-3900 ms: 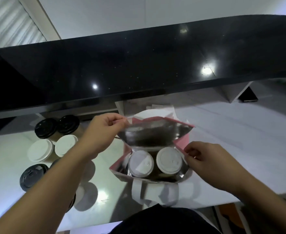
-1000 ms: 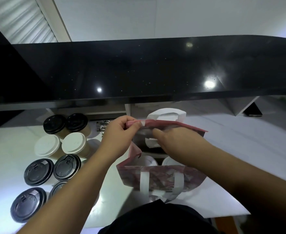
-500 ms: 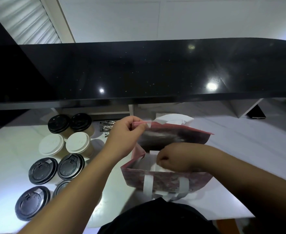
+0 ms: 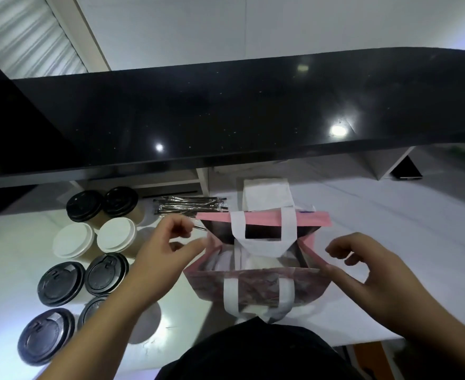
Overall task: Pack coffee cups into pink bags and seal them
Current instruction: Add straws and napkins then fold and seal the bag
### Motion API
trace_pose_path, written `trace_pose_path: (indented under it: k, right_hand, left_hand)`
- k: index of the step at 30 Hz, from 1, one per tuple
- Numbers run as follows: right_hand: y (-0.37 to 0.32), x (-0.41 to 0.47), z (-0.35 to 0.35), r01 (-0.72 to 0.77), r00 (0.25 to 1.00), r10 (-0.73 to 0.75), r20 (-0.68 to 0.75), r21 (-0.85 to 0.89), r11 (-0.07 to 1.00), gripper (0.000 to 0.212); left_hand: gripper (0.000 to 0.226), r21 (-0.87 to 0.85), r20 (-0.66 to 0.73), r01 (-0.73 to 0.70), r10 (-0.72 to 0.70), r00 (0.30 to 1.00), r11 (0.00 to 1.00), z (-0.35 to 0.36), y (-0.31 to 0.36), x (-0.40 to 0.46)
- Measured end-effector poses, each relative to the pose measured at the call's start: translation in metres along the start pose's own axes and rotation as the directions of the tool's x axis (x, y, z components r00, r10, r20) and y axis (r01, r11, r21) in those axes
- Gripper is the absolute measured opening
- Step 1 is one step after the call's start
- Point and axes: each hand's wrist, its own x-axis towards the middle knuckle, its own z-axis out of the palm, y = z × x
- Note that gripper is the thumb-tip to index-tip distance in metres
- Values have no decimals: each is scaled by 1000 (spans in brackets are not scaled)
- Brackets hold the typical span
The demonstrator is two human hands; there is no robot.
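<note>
Café counter (image 4: 225, 113): lidded takeaway cups (image 4: 73, 241), wrapped straws (image 4: 190, 206)

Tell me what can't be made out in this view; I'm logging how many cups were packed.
- Cups inside the pink bag: head view, mostly hidden by its white handles and near wall; count unclear.
- One black-lidded cup: partly behind the left hand forearm.
- Whether the right hand fingers touch the bag: unclear.
- Lid markings: too small.

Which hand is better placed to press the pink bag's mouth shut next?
Probably the right hand: its fingertips already rest on the near right corner of the pink bag. The left hand hovers beside the left edge, fingers loose, holding nothing.
</note>
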Motion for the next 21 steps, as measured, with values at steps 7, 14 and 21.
trace_pose_path:
  k: [7, 14, 21]
  right_hand:
    - [16, 9, 23, -103, 982, 61, 177, 238, 966, 43]
    - [24, 20, 42, -132, 981, 68, 180, 372, 919, 60]
    - [35, 20, 53, -236, 971, 219, 95, 510, 827, 26]
  left_hand:
    - [59, 74, 355, -44, 15, 935, 996, -12, -9, -25]
    - [61, 74, 381, -46, 14, 924, 996, 12, 6, -20]
    - [41, -190, 276, 76, -21, 961, 979, 16, -5, -13]
